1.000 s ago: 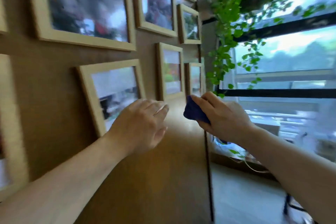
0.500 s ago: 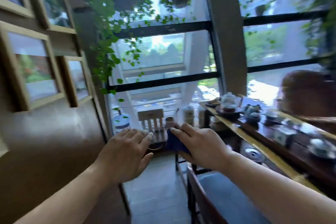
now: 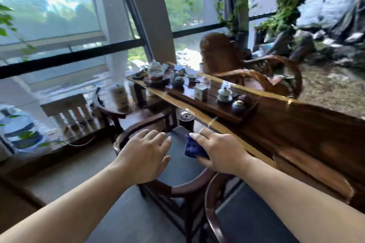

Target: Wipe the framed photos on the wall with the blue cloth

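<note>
My right hand (image 3: 219, 152) is closed around the bunched blue cloth (image 3: 192, 149), which sticks out to the left of my fingers. My left hand (image 3: 145, 154) hovers beside it, palm down, fingers spread and holding nothing. Both hands float above a dark round-backed wooden chair (image 3: 177, 187). No framed photos are in view; the wall with them lies outside the picture to the left.
A long wooden tea table (image 3: 276, 124) runs from centre to the right, carrying a teapot (image 3: 155, 71), cups and small jars. A carved wooden armchair (image 3: 237, 61) stands behind it. Large windows (image 3: 59, 25) and hanging vines fill the back. A water jug (image 3: 17, 130) sits low left.
The view has swung right, away from the photo wall, to the tea table and chairs. My hands keep the same pose, the right still gripping the cloth.
</note>
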Tool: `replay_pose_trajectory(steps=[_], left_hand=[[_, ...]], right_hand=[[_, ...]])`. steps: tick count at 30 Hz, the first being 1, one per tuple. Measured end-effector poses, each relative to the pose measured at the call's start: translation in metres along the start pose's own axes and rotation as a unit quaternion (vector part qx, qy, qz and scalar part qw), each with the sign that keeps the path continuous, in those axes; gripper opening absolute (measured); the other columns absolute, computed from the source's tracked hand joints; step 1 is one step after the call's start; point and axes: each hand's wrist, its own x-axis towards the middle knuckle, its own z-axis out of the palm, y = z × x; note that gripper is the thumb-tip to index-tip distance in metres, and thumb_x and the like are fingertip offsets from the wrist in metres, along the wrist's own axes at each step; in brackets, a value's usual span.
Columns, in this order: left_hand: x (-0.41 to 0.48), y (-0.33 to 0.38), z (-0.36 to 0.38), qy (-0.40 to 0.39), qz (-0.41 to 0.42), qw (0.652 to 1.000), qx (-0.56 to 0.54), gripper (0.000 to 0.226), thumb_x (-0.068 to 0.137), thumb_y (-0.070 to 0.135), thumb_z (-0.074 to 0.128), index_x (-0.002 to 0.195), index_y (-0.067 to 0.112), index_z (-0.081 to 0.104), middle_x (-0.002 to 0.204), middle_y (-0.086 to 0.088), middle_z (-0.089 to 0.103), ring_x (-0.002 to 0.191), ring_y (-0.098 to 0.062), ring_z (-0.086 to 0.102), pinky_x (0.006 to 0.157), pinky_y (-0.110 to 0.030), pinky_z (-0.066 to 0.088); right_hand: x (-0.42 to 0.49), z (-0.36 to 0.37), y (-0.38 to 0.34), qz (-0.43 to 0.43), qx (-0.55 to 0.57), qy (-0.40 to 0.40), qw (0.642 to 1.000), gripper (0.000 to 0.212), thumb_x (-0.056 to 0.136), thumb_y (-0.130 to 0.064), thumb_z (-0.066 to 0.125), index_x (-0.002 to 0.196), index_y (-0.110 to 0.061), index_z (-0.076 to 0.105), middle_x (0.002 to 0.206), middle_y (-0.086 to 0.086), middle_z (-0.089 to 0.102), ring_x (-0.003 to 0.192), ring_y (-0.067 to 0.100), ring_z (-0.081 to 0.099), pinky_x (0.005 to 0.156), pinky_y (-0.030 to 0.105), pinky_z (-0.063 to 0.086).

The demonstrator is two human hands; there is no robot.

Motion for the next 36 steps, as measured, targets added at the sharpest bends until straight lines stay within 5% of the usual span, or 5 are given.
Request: replay_pose_trajectory(steps=[13, 20, 26, 32, 36], left_hand=[[0.185, 0.17, 0.066, -0.054, 0.075, 0.99, -0.103, 0.055, 0.088, 0.051, 0.038, 0.126, 0.013, 0.05, 0.127, -0.005, 0.059, 0.12, -0.027, 0.052, 0.102, -0.04, 0.04], [0.235, 0.24, 0.107, -0.068, 0.105, 0.977, -0.174, 0.058, 0.088, 0.05, 0.034, 0.124, 0.01, 0.053, 0.123, -0.01, 0.063, 0.114, -0.033, 0.057, 0.095, -0.045, 0.047], [0.268, 0.234, 0.138, -0.073, 0.128, 0.979, -0.14, 0.051, 0.09, 0.052, 0.044, 0.125, 0.015, 0.051, 0.126, -0.007, 0.061, 0.118, -0.03, 0.056, 0.095, -0.045, 0.047], [0.289, 0.226, 0.151, -0.114, 0.122, 0.974, -0.153, 0.075, 0.081, 0.061, 0.021, 0.128, 0.012, 0.052, 0.132, -0.012, 0.058, 0.124, -0.034, 0.052, 0.098, -0.049, 0.045], [0.302, 0.224, 0.163, -0.119, 0.124, 0.973, -0.154, 0.073, 0.085, 0.06, 0.025, 0.13, 0.01, 0.05, 0.132, -0.013, 0.058, 0.124, -0.035, 0.051, 0.099, -0.05, 0.043]], right_hand=[[-0.158, 0.079, 0.185, 0.234, 0.06, 0.0, 0.97, 0.055, 0.075, -0.035, 0.068, 0.126, -0.016, 0.058, 0.108, 0.005, 0.062, 0.08, 0.031, 0.066, 0.055, 0.039, 0.052], [-0.237, 0.136, 0.27, 0.355, 0.047, -0.032, 0.933, 0.056, 0.079, -0.037, 0.067, 0.13, -0.021, 0.054, 0.115, 0.003, 0.059, 0.091, 0.031, 0.063, 0.064, 0.04, 0.052], [-0.261, 0.178, 0.325, 0.397, 0.028, -0.036, 0.917, 0.051, 0.084, -0.036, 0.063, 0.131, -0.021, 0.05, 0.116, 0.004, 0.057, 0.087, 0.03, 0.061, 0.062, 0.039, 0.051], [-0.273, 0.213, 0.34, 0.423, 0.031, -0.103, 0.9, 0.048, 0.09, -0.043, 0.055, 0.133, -0.024, 0.044, 0.116, 0.002, 0.053, 0.09, 0.025, 0.059, 0.062, 0.032, 0.042], [-0.276, 0.229, 0.34, 0.425, -0.015, -0.133, 0.895, 0.06, 0.091, -0.052, 0.045, 0.141, -0.021, 0.037, 0.122, 0.008, 0.049, 0.106, 0.028, 0.052, 0.08, 0.04, 0.041]])
